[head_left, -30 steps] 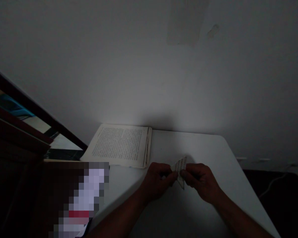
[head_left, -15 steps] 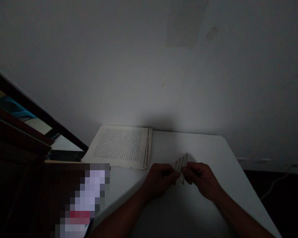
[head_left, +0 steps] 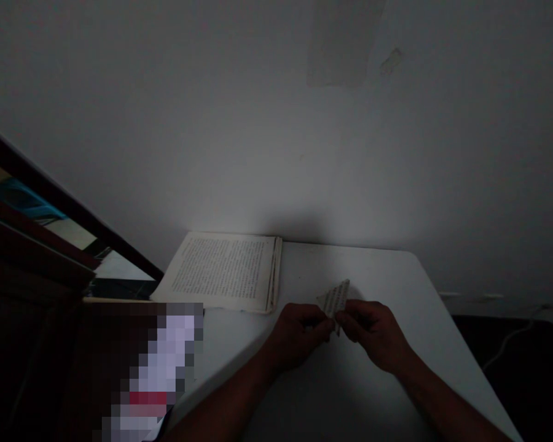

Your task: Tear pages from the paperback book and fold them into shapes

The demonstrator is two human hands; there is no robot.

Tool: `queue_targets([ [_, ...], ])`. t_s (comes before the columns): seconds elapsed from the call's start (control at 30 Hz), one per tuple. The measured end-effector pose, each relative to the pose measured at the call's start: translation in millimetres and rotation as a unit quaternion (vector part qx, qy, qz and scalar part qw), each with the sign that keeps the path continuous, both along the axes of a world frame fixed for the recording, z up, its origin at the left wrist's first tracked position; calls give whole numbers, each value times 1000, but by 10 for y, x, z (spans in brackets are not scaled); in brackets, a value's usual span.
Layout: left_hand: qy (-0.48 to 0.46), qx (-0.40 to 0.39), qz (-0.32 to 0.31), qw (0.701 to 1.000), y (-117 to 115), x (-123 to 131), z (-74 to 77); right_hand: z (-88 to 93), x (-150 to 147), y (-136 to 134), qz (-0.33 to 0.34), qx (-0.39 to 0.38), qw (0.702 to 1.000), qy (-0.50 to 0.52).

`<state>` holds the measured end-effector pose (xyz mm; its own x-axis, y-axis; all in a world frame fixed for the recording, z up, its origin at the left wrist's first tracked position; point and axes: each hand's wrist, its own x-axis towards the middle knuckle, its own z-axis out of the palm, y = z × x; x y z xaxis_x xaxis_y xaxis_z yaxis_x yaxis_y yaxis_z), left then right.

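A small folded piece of printed paper (head_left: 335, 299) is held up over the white table, its pointed tip toward the wall. My left hand (head_left: 300, 333) pinches its lower left side between thumb and fingers. On the lower right, my right hand (head_left: 367, 325) grips it the same way. The two thumbs nearly meet at its bottom, where a narrow end sticks out below. My fingers hide part of the folds.
A stack of printed pages (head_left: 225, 270) lies at the table's back left. The white table (head_left: 373, 270) stands against a wall (head_left: 212, 123). A blurred-out pale object (head_left: 166, 362) is at the left edge, beside dark wooden furniture (head_left: 32, 344).
The folded paper has tilted slightly in my fingers, showing more of its printed face. Both hands stay in nearly the same place, still holding it.
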<state>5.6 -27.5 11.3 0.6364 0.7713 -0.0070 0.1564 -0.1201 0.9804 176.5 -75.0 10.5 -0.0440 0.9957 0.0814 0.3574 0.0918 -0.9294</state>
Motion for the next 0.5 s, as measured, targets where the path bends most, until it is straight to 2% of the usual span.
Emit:
queue_targets([
  [0.23,-10,49,18,999,-1,-9,-19,25,-49,-23,-8,-6,999,40],
  [0.5,-34,-17,-8,999,-12,20,-10,15,-50,-30,-26,-14,998,54],
])
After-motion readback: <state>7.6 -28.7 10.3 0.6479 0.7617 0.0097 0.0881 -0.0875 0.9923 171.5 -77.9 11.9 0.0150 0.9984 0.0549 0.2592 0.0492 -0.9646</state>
